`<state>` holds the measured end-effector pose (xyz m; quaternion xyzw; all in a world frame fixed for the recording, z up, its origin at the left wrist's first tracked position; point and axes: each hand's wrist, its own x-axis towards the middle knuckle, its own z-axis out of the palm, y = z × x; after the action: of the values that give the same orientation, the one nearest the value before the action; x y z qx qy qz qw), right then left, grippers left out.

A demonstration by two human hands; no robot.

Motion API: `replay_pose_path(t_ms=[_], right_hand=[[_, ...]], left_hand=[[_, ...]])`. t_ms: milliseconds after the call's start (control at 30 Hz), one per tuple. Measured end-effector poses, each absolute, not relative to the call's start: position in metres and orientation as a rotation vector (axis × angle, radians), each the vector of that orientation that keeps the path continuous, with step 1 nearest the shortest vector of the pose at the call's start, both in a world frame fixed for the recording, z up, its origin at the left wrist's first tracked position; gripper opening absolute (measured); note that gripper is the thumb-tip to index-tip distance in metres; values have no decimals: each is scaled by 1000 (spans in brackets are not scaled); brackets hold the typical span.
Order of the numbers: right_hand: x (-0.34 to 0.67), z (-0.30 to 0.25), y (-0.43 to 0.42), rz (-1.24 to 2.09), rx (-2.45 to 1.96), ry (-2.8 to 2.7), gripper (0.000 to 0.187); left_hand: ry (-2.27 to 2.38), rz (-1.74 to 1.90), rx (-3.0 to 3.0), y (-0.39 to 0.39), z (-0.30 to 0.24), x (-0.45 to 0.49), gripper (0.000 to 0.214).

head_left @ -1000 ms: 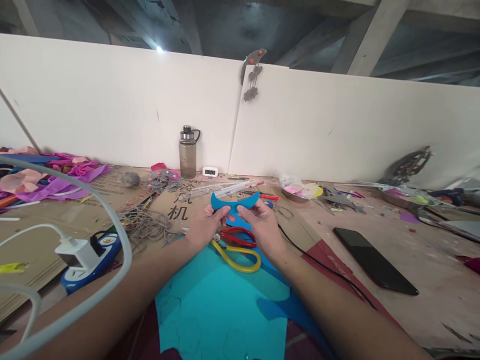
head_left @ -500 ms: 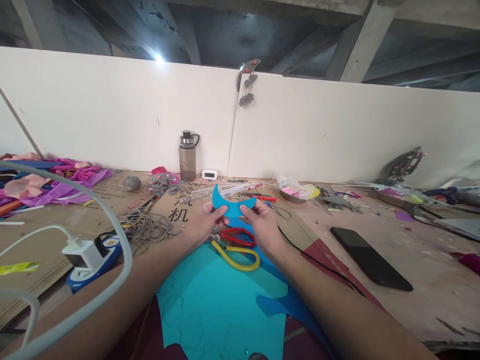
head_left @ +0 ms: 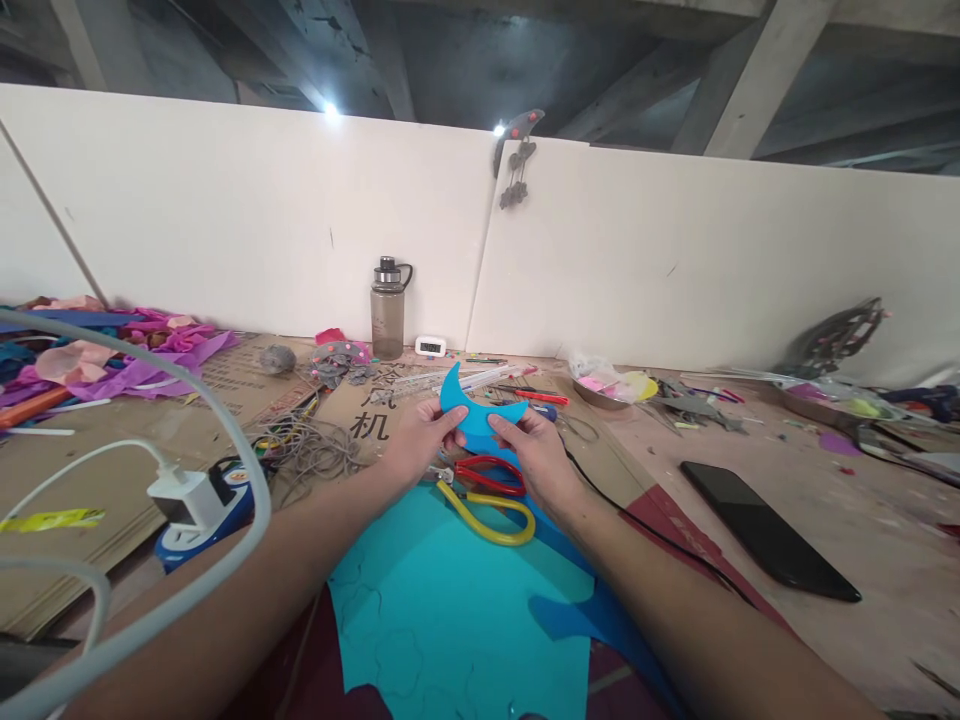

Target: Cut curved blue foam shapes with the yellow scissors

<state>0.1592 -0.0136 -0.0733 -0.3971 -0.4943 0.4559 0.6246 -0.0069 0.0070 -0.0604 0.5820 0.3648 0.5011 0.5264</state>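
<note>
Between my two hands is a blue crescent-shaped cutout (head_left: 480, 421), its tips pointing up. My left hand (head_left: 424, 437) pinches its left side between thumb and fingers. The right side is pinched by my right hand (head_left: 541, 455). Just below the hands lie scissors with one red and one yellow handle (head_left: 491, 535), their blades partly hidden by my left hand. Under them spreads a turquoise sheet (head_left: 457, 610) with curved outlines drawn on it. A darker blue offcut (head_left: 577, 615) lies on its right side, partly covered by my right forearm.
A black phone (head_left: 769, 530) lies at right. Beside my left forearm are a power strip with a white charger (head_left: 184, 500) and a looping pale cable (head_left: 244, 470). Tangled grey cord (head_left: 315, 445), a bottle (head_left: 388, 310), a small digital clock (head_left: 430, 346) and a shallow bowl (head_left: 611, 397) stand farther back.
The whole view has shifted, so most things appear slightly farther right. Both hands still hold the crescent, which looks slightly more tilted toward me.
</note>
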Motion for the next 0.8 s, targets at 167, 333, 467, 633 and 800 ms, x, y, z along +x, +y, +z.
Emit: replay_pose_path(t_ms=[167, 333, 467, 633, 800], right_hand=[[158, -73, -12, 1069, -864, -1084, 32], [155, -72, -16, 1100, -831, -1053, 35], [154, -72, -17, 1190, -829, -1048, 36], [155, -71, -17, 1256, -863, -1126, 38], [153, -73, -20, 1236, -849, -1157, 38]], left_hand=[[666, 1178, 1200, 7, -61, -6, 42], [561, 1166, 1062, 5, -56, -4, 36], [573, 1188, 1025, 5, -55, -5, 35], [587, 1208, 998, 8, -59, -5, 33], [585, 1168, 766, 6, -59, 0, 29]])
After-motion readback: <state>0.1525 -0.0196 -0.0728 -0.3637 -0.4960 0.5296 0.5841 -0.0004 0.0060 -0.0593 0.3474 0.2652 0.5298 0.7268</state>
